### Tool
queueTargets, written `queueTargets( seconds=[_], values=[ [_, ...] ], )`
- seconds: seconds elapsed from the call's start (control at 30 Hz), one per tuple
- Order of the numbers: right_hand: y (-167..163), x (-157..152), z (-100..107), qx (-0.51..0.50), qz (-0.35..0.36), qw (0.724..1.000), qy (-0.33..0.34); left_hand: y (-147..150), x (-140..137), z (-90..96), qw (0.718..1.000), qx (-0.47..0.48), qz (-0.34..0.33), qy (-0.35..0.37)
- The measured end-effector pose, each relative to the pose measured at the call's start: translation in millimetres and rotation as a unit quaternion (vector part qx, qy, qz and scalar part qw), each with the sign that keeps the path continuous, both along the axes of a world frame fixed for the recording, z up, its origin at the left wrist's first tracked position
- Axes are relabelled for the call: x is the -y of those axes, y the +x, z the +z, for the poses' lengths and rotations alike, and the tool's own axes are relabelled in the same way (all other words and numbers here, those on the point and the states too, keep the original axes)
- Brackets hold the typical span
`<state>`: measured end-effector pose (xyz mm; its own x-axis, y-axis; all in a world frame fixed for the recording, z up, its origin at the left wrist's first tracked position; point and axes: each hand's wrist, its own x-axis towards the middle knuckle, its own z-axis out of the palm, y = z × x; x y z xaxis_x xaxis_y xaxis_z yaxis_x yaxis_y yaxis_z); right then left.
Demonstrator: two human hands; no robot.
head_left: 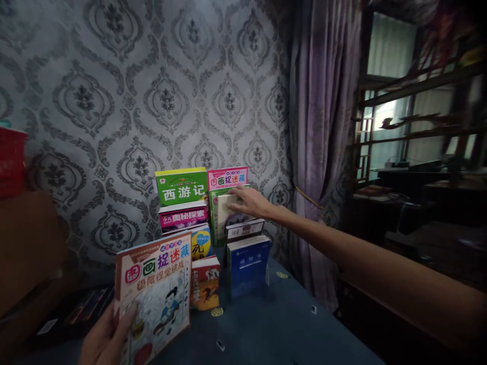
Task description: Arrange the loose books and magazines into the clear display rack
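Observation:
My left hand (110, 329) grips a picture book (160, 294) by its lower left side, thumb across the front cover. The cover has colourful Chinese lettering and a drawn figure in blue. My right hand (251, 202) reaches to the right-hand row of standing books and holds the top of a cream-coloured book (222, 215), thumb in front, other fingers at its upper edge. Behind that are a green-edged book (214, 228) and a pink picture book (227, 177). In front stand a dark book (245, 230) and a blue book (249, 268).
The left row holds a green book (181, 187), a magenta book (183, 218), a yellow-and-blue book (201, 241) and an orange-red book (206, 284). They stand on a dark blue cloth (289, 324). A cardboard box (30, 243) is at left, a curtain (323, 126) at right.

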<state>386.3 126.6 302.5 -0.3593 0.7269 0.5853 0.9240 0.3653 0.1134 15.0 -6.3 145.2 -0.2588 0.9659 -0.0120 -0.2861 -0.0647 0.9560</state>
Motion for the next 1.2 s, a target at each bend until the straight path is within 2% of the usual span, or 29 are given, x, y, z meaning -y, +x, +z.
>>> queueTargets(
  seconds=[0.2, 0.33, 0.4, 0.5, 0.6, 0.7, 0.77, 0.83, 0.93, 1.0, 1.07, 1.2],
  values=[
    [-3.6, 1.0, -6.3, -0.024, 0.036, 0.998, 0.044, 5.2, -8.9, 21.4, 0.998, -0.016, -0.059, 0.022],
    [-29.8, 16.3, -30.9, -0.090, 0.131, 0.982, 0.104, 18.6, -15.2, 40.6, 0.997, 0.012, -0.067, 0.045],
    [-51.2, 28.8, -48.5, -0.127, 0.202, 0.968, 0.078, 26.8, -20.8, 49.2, 0.996, 0.037, -0.075, 0.040],
    [-82.1, 39.6, -69.6, -0.226, 0.259, 0.939, 0.016, 37.7, -28.5, 59.5, 0.993, 0.059, -0.076, 0.073],
    [-100.4, 32.2, -73.3, -0.348, 0.302, 0.880, -0.111, 45.2, -32.1, 70.2, 0.987, 0.056, -0.083, 0.124],
    [-102.3, 15.8, -58.0, -0.384, 0.358, 0.815, -0.246, 50.1, -33.3, 86.2, 0.984, 0.044, -0.076, 0.156],
    [-95.8, 7.8, -39.4, -0.372, 0.385, 0.802, -0.266, 53.0, -35.4, 99.6, 0.980, 0.030, -0.068, 0.185],
    [-85.3, 4.2, -16.4, -0.343, 0.388, 0.822, -0.236, 56.4, -39.4, 113.8, 0.972, 0.004, -0.072, 0.225],
    [-68.3, 3.2, 18.6, -0.259, 0.346, 0.885, -0.174, 63.4, -47.2, 134.2, 0.952, -0.060, -0.080, 0.290],
    [-60.1, 1.5, 36.3, -0.203, 0.314, 0.916, -0.144, 69.2, -51.6, 146.7, 0.936, -0.108, -0.077, 0.327],
    [-55.9, -2.3, 47.2, -0.180, 0.309, 0.924, -0.135, 75.3, -54.6, 157.9, 0.921, -0.141, -0.075, 0.355],
    [-54.2, -12.2, 55.3, -0.222, 0.338, 0.898, -0.174, 84.5, -57.9, 175.0, 0.903, -0.166, -0.074, 0.389]
  ],
)
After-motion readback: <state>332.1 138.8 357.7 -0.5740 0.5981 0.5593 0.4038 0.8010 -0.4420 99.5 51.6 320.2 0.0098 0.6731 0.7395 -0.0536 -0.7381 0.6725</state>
